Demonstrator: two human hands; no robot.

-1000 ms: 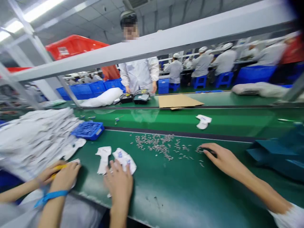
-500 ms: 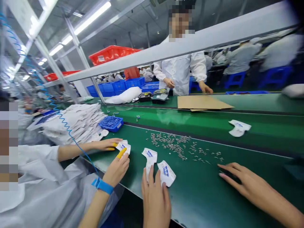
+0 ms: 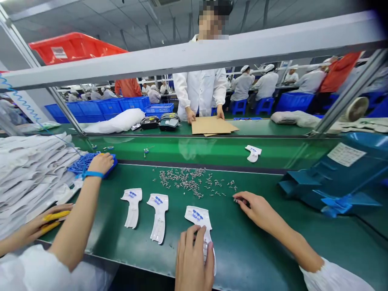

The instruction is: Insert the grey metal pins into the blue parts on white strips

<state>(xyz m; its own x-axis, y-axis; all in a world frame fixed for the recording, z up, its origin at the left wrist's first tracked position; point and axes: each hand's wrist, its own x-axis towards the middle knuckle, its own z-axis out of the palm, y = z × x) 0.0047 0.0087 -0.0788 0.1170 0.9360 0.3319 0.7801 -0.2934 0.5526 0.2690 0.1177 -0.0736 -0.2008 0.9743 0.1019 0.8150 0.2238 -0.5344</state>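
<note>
White pistol-shaped plastic shell [image 3: 197, 216] lies on the green table [image 3: 248, 254], grasped by our left hand [image 3: 194, 258]. Our right hand [image 3: 255, 208] is beside small silvery metal pieces [image 3: 188, 182]; its grip we cannot tell.

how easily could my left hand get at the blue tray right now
Probably not easily: your left hand is on a white piece, and a co-worker's hand is over the blue tray, with the forearm across its near side.

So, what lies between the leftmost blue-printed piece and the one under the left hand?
Another white piece, touching neither the leftmost piece nor the partly covered piece under the left hand; the head view shows it.
</note>
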